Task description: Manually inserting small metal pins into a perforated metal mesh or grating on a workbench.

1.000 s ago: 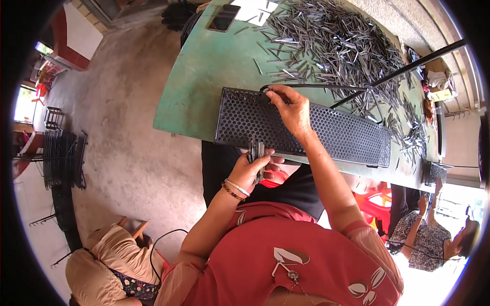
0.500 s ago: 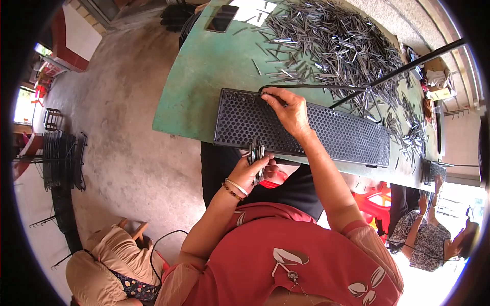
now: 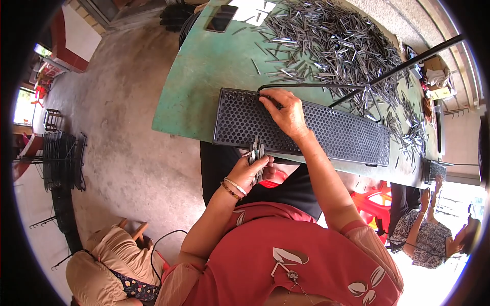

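Observation:
A long black perforated metal panel point(image 3: 337, 132) with a rim lies along the near edge of the green table point(image 3: 189, 102). Below its near edge, my left hand point(image 3: 252, 168) is closed around a bundle of thin dark metal strips point(image 3: 256, 153), whose ends stick up past the thumb. My right hand point(image 3: 287, 112) rests over the panel, fingertips pinched together at its far rim. What lies between those fingertips is hidden. From that rim, a thin black metal rod frame point(image 3: 316, 85) runs off to the right.
A big heap of loose metal strips point(image 3: 347, 46) covers the table's far right. A phone point(image 3: 222, 19) and white paper point(image 3: 250, 10) lie at the far left corner. Another person point(image 3: 423, 234) works at right, near a red plastic stool point(image 3: 372, 204). Someone else sits at lower left.
My right hand has shifted very slightly left along the far rim, its fingers curling more. My left hand stays nearly still with the strips. The co-worker's arms at right have moved.

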Tool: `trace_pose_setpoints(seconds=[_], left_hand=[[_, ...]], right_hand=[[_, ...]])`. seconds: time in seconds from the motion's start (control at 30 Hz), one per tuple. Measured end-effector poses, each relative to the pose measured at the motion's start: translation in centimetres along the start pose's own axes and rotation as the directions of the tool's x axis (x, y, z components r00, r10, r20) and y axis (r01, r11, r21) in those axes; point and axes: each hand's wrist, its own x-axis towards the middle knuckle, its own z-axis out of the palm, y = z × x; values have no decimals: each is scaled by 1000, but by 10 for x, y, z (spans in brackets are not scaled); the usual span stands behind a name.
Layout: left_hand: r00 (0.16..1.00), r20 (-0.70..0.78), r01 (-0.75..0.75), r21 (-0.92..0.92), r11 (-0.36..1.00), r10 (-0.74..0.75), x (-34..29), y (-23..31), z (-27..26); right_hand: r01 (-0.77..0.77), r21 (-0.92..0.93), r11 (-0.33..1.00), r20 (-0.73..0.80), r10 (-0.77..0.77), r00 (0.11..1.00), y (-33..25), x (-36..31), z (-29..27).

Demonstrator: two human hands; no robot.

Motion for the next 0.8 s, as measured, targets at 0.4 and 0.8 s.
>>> trace_pose_setpoints(seconds=[0.4, 0.8], left_hand=[[1000, 19, -1, 36, 999, 1, -7, 12, 15], [995, 17, -103, 139, 985, 102, -9, 23, 30]], right_hand=[[14, 101, 995, -91, -5, 996, -13, -4, -9], [-683, 405, 608, 584, 403, 705, -38, -46, -45]])
